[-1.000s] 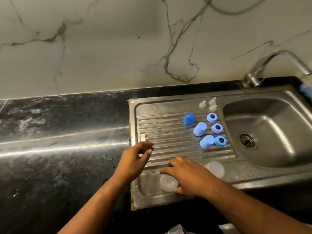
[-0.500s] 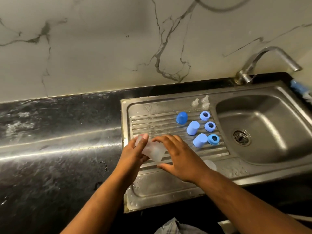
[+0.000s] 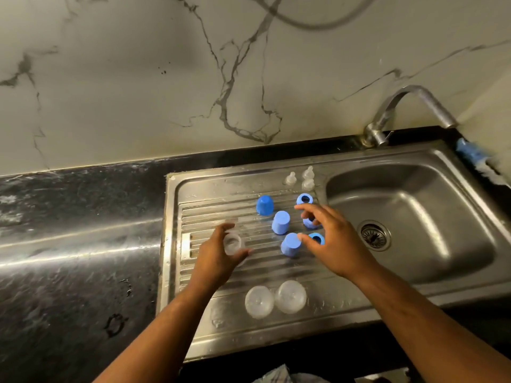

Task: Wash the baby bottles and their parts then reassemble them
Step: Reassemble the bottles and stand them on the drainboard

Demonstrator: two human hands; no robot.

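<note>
Head view, stock list.

- Left hand [image 3: 218, 252]: the grip is curling round one clear bottle [image 3: 233, 243], thumb and fingers on its wall and its mouth facing the camera. It is sitting left of centre over the ribbed drainboard [image 3: 193, 217].
- Right hand [image 3: 334, 241]: the grip is hanging wide, fingers spread and holding nothing, over the blue rings [image 3: 305, 199] at centre frame. Whether it is touching them cannot be told.
- Blue caps [image 3: 281, 222]: three, sitting just left of the rings.
- Teats [image 3: 290, 178]: three, standing at the drainboard's upper edge.
- Spare clear bottles [image 3: 259, 302]: two, sitting side by side at lower centre, apparently upturned.
- Handling, as judged: the bottles are probably weighing little, being stiff thin plastic, wet and therefore slippery, so gripping round the barrel is looking safest. The rings are suiting a pinch across the outer rim. The teats are looking soft, so holding them at the base is looking best.
- Surface: wet steel, adjoining the basin [image 3: 414, 217] at right; round parts may be rolling on it.
- Room: black bench [image 3: 69, 230] stretching left, veined wall [image 3: 138, 78] above, tap [image 3: 387, 114] at upper right.
</note>
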